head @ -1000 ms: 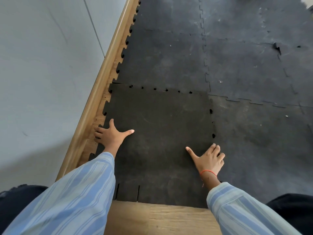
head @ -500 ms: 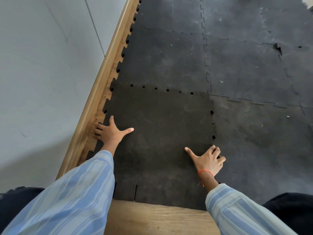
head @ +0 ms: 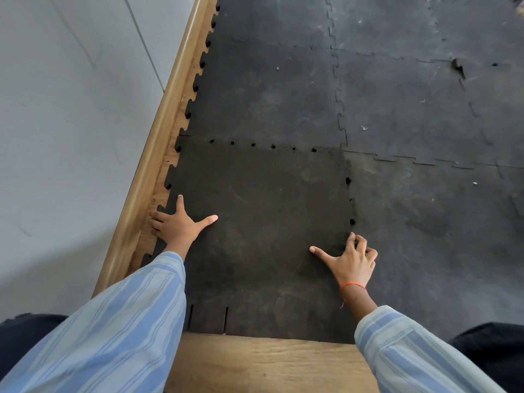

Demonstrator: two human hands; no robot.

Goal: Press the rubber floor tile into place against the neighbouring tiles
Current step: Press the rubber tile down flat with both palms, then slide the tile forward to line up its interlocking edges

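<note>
While both hands press flat, empty and unclenched, the rubber floor tile lies under and between them: left hand splayed at its wall-side edge, right hand, fingers curled, nearer on the seam. Beyond and rightward, two neighbouring tiles meet it, gaps showing.

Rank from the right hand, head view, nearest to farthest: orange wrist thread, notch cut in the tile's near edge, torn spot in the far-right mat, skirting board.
From the right hand:
1. Orange wrist thread, on that same wrist.
2. Notch in the tile's near edge, down and to the left.
3. Skirting board, far left along the wall, beyond the left hand.
4. Torn spot, far up on the right.
</note>
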